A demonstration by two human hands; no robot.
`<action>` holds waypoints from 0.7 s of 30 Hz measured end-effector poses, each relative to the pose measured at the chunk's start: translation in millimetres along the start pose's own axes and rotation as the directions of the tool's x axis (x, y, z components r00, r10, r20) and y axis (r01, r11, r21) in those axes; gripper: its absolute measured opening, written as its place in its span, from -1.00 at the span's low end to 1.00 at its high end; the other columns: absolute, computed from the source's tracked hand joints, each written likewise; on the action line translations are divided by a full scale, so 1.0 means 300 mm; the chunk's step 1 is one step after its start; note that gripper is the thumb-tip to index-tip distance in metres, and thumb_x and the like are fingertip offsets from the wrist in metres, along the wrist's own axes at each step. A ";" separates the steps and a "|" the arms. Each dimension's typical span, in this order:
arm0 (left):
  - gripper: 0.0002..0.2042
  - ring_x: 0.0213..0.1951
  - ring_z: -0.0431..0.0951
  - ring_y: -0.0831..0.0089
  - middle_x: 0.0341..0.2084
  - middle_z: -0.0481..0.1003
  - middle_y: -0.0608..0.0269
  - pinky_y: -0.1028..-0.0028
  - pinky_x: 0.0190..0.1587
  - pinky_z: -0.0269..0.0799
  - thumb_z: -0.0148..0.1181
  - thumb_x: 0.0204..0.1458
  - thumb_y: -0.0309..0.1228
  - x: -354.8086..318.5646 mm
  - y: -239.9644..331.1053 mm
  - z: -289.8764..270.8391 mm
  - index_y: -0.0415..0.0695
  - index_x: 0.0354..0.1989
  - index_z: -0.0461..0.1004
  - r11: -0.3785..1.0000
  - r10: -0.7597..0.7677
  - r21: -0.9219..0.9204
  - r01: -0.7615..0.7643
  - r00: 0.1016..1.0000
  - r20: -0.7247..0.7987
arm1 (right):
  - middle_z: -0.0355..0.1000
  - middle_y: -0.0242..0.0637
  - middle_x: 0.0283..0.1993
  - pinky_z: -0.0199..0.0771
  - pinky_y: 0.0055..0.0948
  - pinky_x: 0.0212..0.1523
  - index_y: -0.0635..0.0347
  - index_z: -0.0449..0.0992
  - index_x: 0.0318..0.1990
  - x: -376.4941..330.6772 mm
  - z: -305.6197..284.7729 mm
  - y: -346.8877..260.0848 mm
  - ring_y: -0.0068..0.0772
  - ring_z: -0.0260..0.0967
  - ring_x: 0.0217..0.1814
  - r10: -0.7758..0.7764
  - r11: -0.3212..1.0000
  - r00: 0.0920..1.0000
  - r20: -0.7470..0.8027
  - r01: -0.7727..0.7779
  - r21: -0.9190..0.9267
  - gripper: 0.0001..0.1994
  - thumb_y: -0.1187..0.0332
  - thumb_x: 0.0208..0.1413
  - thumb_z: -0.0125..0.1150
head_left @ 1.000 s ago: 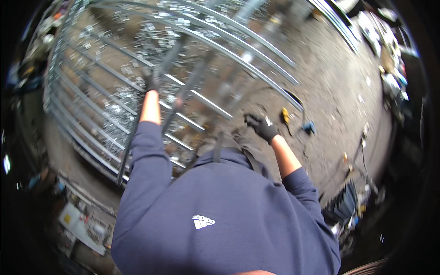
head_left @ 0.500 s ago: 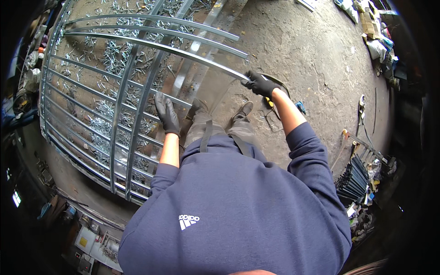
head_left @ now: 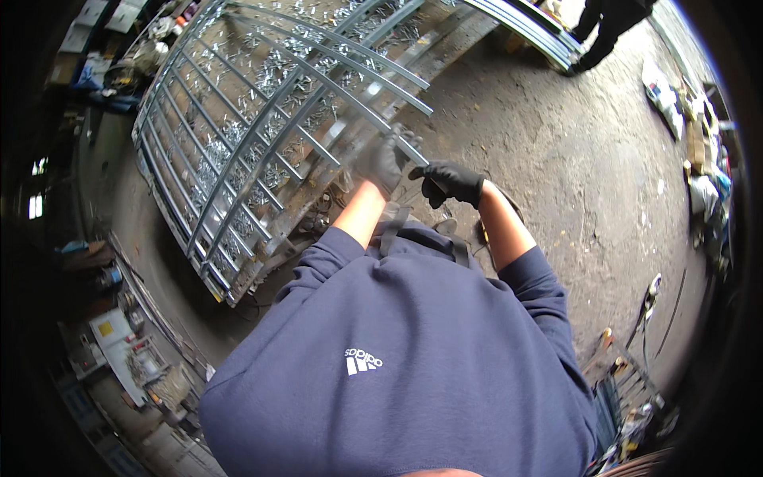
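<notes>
Two gloved hands meet at the near right end of a big metal gate frame (head_left: 270, 151) that lies flat on the concrete floor (head_left: 572, 175), stretching away to the far left. Left hand (head_left: 384, 161) sits right on one of the curved bars (head_left: 342, 87), fingers wrapped around it. Right hand (head_left: 447, 181) is just beside it, fingers curled, thumb sticking out; can't tell if it's gripping anything. Both forearms are bare below pushed-up navy sweatshirt (head_left: 397, 358) sleeves, reaching forward and angled toward each other. Frame is silvery grey steel, long parallel bars with shiny scrollwork between them. Floor looks rough and stained. Another person's dark legs (head_left: 608, 24) stand far right.
</notes>
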State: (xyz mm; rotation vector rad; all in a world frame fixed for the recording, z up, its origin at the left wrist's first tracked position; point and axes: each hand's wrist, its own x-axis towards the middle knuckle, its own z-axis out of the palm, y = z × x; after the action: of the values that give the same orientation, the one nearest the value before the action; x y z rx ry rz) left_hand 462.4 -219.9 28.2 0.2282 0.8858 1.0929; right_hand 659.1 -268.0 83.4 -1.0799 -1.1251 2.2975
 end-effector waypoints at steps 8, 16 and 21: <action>-0.61 -0.16 0.61 0.19 -0.16 0.61 0.21 0.20 -0.08 0.54 -0.04 0.29 0.00 -0.044 -0.335 -0.197 -0.05 -0.04 0.51 0.862 -0.487 -0.159 0.481 0.873 0.003 | 0.47 -0.24 -0.43 0.33 -0.34 -0.60 0.13 0.50 -0.14 0.076 -0.024 0.324 -0.39 0.38 -0.55 0.145 0.968 0.912 -0.385 -0.211 -0.134 -0.65 0.01 0.27 0.08; -0.63 -0.30 0.63 0.10 -0.41 0.56 0.18 0.00 -0.24 0.56 0.19 0.17 0.06 0.279 -0.195 -0.344 0.02 -0.18 0.40 0.960 -0.237 -0.219 0.173 0.918 -0.317 | 0.42 0.04 -0.47 0.34 -0.11 -0.43 0.20 0.55 -0.21 -0.824 -0.076 1.080 -0.01 0.42 -0.44 0.036 0.766 0.796 -0.604 -0.410 -0.495 -0.73 0.16 0.22 0.12; -0.67 -0.33 0.63 0.14 -0.39 0.59 0.19 0.13 -0.24 0.57 0.16 0.20 0.03 0.375 -0.021 -0.439 0.02 -0.25 0.44 0.969 -0.143 -0.237 0.072 0.944 -0.299 | 0.49 -0.18 -0.63 0.56 -0.26 -0.48 0.26 0.59 -0.54 -1.349 -0.023 1.274 -0.19 0.48 -0.64 0.853 0.466 0.219 -0.474 -0.727 0.504 -0.07 -0.51 0.18 -0.37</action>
State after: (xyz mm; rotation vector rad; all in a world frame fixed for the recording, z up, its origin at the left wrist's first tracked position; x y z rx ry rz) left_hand 390.5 -160.7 -118.0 -0.1864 1.0351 1.1332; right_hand 927.7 -743.1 -26.8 -2.6078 0.0746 2.0749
